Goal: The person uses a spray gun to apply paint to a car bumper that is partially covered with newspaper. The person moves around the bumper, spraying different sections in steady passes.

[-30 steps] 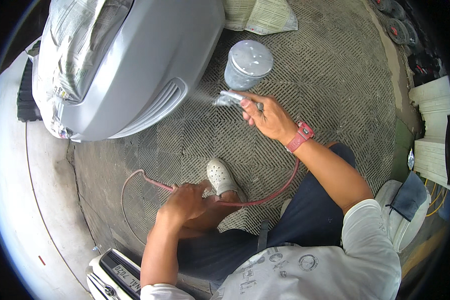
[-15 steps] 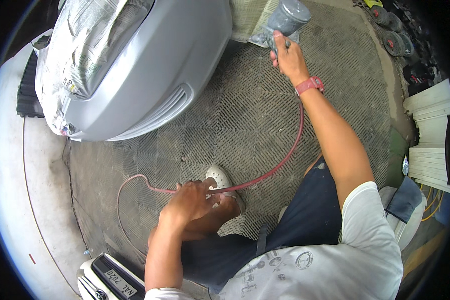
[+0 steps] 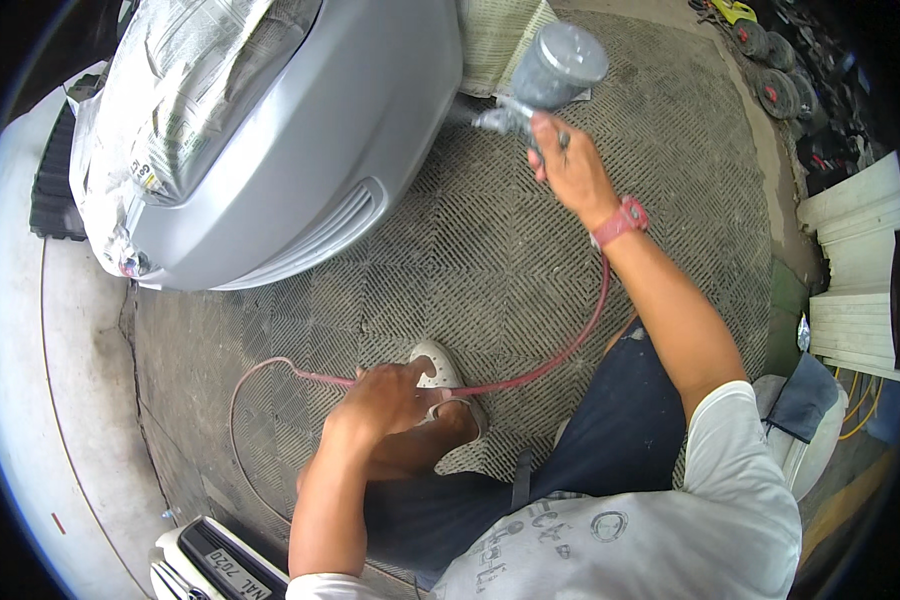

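Note:
My right hand is closed around the handle of a paint spray gun. A grey cup sits on top of the gun, and its nozzle points left at the silver car bumper, a short gap away. Faint pale haze hangs between nozzle and bumper. From below my right wrist a red air hose curves down to my left hand, whose fingers are wrapped around it above my shoe. Beyond that hand the hose loops off to the left. Newspaper masks the part above the bumper.
More paper hangs behind the gun. Ribbed matting covers the floor. At the lower left stands another car's front. Round discs and dark clutter lie at the far right, near white ridged panels and a stool with a cloth.
My right hand has brought the spray gun closer to me and slightly left, along the bumper's side. The left hand stays on the hose almost unmoved.

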### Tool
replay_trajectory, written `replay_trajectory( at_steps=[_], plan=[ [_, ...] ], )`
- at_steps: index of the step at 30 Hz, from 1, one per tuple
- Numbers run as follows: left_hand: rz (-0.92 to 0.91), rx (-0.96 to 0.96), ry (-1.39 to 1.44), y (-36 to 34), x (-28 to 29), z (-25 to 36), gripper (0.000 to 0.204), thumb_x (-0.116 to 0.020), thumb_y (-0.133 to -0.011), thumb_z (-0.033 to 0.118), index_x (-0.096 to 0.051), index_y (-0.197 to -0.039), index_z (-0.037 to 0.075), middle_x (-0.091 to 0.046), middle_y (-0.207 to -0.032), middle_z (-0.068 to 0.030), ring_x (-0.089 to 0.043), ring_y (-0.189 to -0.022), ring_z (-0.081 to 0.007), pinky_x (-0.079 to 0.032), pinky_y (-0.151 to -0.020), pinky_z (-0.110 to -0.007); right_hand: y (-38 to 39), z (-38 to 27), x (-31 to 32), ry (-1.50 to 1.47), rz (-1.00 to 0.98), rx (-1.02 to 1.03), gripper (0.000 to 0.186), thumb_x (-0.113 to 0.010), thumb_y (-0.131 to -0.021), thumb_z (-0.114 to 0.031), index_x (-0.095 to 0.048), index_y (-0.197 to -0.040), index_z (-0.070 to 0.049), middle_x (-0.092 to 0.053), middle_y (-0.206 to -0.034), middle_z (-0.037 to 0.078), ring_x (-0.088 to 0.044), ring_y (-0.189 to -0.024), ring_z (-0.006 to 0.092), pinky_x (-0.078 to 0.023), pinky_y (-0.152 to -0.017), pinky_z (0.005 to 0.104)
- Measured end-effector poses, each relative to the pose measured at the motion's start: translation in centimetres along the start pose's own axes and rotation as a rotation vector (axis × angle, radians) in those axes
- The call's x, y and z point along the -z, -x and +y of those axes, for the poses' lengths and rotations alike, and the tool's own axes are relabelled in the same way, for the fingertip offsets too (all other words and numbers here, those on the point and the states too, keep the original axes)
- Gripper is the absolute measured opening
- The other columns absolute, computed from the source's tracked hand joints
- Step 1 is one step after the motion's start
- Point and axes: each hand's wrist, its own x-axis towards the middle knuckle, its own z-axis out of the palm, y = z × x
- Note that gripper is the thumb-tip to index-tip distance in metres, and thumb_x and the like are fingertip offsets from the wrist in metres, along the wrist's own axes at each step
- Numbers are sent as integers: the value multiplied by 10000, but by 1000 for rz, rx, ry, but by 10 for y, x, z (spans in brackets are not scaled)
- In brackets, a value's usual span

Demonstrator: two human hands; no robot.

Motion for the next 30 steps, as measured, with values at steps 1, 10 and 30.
replay_trajectory(
  at_steps=[1, 10, 30],
  plan=[
    [-17, 16, 8, 0, 3, 2, 650, -606, -1058, 594, -618, -1458, 82, -784, -1117, -270, -732, -1170, -452, -546, -1056, -539, 13, -3, -3, 24, -43, -1, 601, -498, -1155, -519, -723, -1326, 12, -669, -777, 26, -621, -648, 93, -542, -611, 283],
    [-99, 81, 12, -5, 13, 10, 683, -581, -1062, 621, -582, -1529, 123, -768, -1191, -293, -688, -1282, -450, -483, -1162, -554, 52, -9, -17, -124, -310, -81, 558, -508, -1161, -484, -702, -1420, -29, -629, -734, 5, -616, -623, 95, -535, -606, 282],
    [271, -70, -468, -135, 38, 2, 786, -764, -979, 489, -506, -1591, 69, -189, -1802, -231, -656, -1326, -362, -559, -1113, -488, 39, 15, -14, -160, 194, 75, 514, -530, -1157, -422, -670, -1472, -41, -796, -943, 94, -746, -792, 168, -593, -782, 351]
  ],
)
